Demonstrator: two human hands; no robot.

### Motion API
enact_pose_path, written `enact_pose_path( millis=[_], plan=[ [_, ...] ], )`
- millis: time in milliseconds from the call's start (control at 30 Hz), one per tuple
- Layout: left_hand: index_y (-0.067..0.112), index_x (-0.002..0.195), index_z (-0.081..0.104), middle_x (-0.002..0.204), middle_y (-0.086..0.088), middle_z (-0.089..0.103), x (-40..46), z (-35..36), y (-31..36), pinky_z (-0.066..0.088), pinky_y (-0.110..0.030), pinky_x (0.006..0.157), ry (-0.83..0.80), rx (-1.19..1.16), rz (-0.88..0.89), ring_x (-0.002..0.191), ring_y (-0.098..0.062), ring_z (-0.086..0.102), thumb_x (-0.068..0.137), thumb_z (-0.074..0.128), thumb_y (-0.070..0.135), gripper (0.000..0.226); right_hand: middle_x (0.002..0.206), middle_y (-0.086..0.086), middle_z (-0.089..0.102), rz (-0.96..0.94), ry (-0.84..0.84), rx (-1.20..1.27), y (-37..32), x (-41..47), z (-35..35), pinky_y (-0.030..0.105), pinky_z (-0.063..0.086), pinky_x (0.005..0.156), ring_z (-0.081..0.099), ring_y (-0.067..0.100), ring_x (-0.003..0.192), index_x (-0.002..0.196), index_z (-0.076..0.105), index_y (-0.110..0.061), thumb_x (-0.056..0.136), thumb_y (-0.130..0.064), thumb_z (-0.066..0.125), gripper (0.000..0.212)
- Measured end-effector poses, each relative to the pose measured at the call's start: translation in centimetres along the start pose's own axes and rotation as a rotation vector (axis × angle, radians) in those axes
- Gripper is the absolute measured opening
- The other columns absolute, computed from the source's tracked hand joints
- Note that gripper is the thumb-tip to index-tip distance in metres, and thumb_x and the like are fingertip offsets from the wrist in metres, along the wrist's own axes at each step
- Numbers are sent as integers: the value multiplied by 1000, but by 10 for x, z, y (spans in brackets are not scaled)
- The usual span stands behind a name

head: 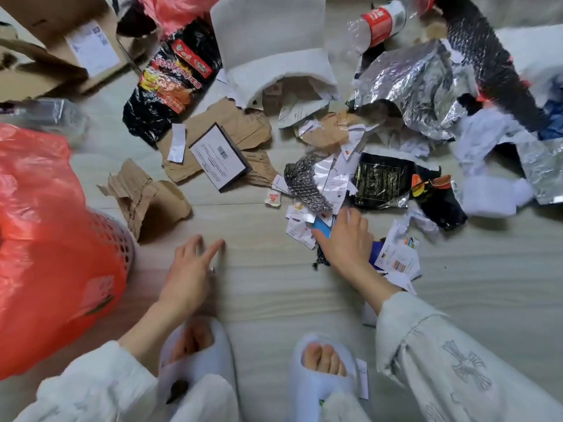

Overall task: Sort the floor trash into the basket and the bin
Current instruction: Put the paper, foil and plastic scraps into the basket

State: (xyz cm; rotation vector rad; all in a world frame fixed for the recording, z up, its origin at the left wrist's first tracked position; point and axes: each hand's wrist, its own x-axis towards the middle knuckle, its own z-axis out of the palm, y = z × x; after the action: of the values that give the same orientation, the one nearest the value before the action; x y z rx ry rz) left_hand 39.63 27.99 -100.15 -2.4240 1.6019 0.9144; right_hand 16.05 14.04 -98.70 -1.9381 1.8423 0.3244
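Slippers (195, 357) sat nearest, then the left hand (189, 269) hovered loose-fingered beside the red-bagged basket (122, 239), the right hand (347, 239) pinched a blue card (322, 228), and scraps, cardboard (146, 196) and foil (405, 80) lay beyond.

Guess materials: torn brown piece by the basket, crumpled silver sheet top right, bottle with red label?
Brown piece: corrugated cardboard, matte; fluted ridges show at the tear.
Silver sheet: probably metallised foil or film; shiny, sharp creases.
Bottle: clear thin plastic, crushed, glossy.
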Motion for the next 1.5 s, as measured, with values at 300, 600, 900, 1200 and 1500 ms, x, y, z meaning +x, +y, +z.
enact_pose_path(
  millis=[300, 600, 900, 1200, 1500],
  plan=[
    [10, 103, 55, 99, -10, 45, 3, 2, 11, 44, -36, 75, 50, -189, -38, 92, -30, 51, 81, 48, -2, 26, 119, 13, 46, 1, -3, 345, 8, -11, 9, 26, 29, 72, 49, 29, 102, 120, 51, -3, 90, -2, 50, 30],
    [19, 120, 38, 115, -14, 30, -14, 5, 26, 44, -45, 83, -37, -172, -212, 105, -37, 38, 76, 38, -10, 52, 85, 12, 56, 97, 52, 370, 34, -40, -14, 31, 31, 58, 45, 26, 75, 92, 57, -3, 88, -9, 47, 12],
    [3, 106, 62, 103, -19, 58, 11, 2, 32, 39, -31, 83, 93, -292, -8, 100, -35, 55, 85, 49, -3, 25, 70, -2, 51, 321, 222, 984, 22, -21, -23, 12, 36, 42, 48, 15, 66, 75, 45, -8, 92, -7, 47, 17],
    [10, 79, 73, 87, -10, 66, 74, -27, 105, 52, -35, 63, 347, -20, 667, 84, -31, 61, 67, 76, 0, 16, 85, 11, 67, 402, -20, 1037, -7, 24, -7, 36, 52, 70, 62, 21, 77, 73, 62, -10, 87, -9, 58, 14],
    [17, 99, 62, 141, -8, 47, 96, -6, 105, 36, -43, 105, 161, 196, 646, 132, -31, 41, 81, 65, 12, 19, 99, 8, 65, 412, 9, 948, 1, 36, -6, 30, 51, 65, 64, 24, 92, 97, 60, -10, 88, -10, 57, 10]
  ],
)
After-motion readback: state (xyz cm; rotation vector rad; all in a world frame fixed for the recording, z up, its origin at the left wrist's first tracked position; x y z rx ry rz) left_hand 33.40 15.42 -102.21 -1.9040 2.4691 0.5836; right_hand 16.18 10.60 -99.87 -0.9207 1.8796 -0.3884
